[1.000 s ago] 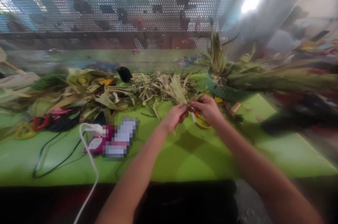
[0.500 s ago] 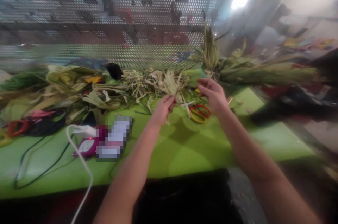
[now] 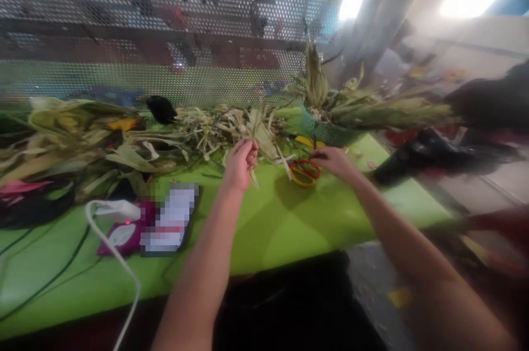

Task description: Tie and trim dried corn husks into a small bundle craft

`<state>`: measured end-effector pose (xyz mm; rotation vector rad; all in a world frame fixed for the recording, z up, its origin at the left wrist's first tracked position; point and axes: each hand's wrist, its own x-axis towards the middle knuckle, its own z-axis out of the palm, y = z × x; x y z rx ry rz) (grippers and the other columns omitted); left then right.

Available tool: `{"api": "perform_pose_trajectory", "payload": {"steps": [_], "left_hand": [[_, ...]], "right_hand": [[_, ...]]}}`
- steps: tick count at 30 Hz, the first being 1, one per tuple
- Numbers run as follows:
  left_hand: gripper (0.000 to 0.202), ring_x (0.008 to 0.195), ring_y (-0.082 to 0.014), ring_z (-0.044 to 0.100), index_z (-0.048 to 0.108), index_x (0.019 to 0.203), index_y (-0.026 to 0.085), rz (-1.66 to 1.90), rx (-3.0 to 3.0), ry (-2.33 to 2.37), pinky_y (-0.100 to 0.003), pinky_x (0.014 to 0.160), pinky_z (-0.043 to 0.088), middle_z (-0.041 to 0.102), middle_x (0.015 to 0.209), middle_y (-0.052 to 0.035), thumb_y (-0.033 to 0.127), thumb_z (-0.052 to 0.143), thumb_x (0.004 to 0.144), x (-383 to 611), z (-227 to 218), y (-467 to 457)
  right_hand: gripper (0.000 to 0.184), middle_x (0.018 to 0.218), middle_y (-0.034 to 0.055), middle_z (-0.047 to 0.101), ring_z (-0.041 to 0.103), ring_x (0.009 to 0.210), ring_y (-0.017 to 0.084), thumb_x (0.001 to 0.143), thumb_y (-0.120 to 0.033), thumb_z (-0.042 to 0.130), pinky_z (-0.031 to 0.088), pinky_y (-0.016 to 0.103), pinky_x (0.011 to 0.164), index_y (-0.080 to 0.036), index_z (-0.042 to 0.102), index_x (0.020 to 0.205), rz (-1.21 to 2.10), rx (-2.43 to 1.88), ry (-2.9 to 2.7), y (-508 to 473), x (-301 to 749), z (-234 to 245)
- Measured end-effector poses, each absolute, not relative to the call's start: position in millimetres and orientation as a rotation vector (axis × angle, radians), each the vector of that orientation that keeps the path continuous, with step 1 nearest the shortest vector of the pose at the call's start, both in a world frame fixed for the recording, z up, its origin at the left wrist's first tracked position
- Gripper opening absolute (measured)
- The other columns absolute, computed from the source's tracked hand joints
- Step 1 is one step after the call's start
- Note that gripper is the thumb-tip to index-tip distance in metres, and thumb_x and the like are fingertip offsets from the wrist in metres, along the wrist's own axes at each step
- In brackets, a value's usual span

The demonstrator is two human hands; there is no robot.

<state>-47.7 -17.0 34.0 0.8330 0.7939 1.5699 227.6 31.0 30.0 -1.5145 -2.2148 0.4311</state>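
Between the bent fingers of my left hand I pinch a pale strip of dried corn husk, whose end hangs below the fist. Other husk leaves lie just behind that hand. On the green tabletop rest scissors with red and yellow handles. My right hand is at the right edge of the red handle, its fingers drawn together. Its fingertips are small and blurred, so whatever they grip cannot be made out. A yellow-and-black object lies just beyond them.
Dried husks spread along the back left. A green basket with husks stands at the back right, near a black bag. At the left are a phone, a white plug and cables. A perforated metal screen rises behind.
My right hand has come down and toward me, to the scissors' red handle. My left hand has turned more upright, still pinching husk. The view has swung slightly right.
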Motion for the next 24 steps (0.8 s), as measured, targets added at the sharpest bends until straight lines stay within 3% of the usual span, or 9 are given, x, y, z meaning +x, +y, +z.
{"api": "perform_pose_trajectory", "payload": {"steps": [7,15,19,24], "left_hand": [[0.020,0.038,-0.0019,0.021,0.055,0.070,0.016,1.589,0.820,0.732,-0.016,0.039,0.015,0.029,0.049,0.0092,0.031,0.066,0.077,-49.9,37.5,-18.3],[0.021,0.038,-0.0023,0.019,0.053,0.070,0.017,1.593,0.788,0.745,-0.017,0.038,0.015,0.028,0.046,0.0099,0.032,0.067,0.075,-51.8,41.7,-19.5],[0.021,0.038,-0.0029,0.019,0.054,0.071,0.018,1.581,0.793,0.746,-0.019,0.038,0.015,0.029,0.047,0.0096,0.033,0.067,0.076,-52.7,44.3,-20.6],[0.023,0.037,-0.0027,0.020,0.052,0.070,0.017,1.581,0.788,0.742,-0.019,0.038,0.014,0.028,0.047,0.0097,0.034,0.068,0.076,-49.5,47.0,-22.5]], "right_hand": [[0.025,0.098,0.0097,0.071,0.063,0.087,0.023,0.079,-0.027,0.062,0.039,0.028,0.068,-0.017,0.069,0.101,0.011,-1.699,-2.458,3.7,196.0,4.3],[0.031,0.099,0.0068,0.070,0.062,0.085,0.021,0.080,-0.022,0.061,0.039,0.027,0.067,-0.020,0.066,0.111,0.135,-1.610,-2.434,-18.8,190.1,2.5],[0.026,0.096,0.0055,0.071,0.062,0.081,0.019,0.086,-0.029,0.060,0.043,0.027,0.070,-0.020,0.068,0.109,0.250,-1.508,-2.290,-13.8,226.0,4.5],[0.024,0.100,0.0082,0.069,0.063,0.087,0.021,0.086,-0.027,0.058,0.045,0.029,0.073,-0.021,0.072,0.105,-0.072,-1.854,-1.924,7.2,296.9,15.0]]}}
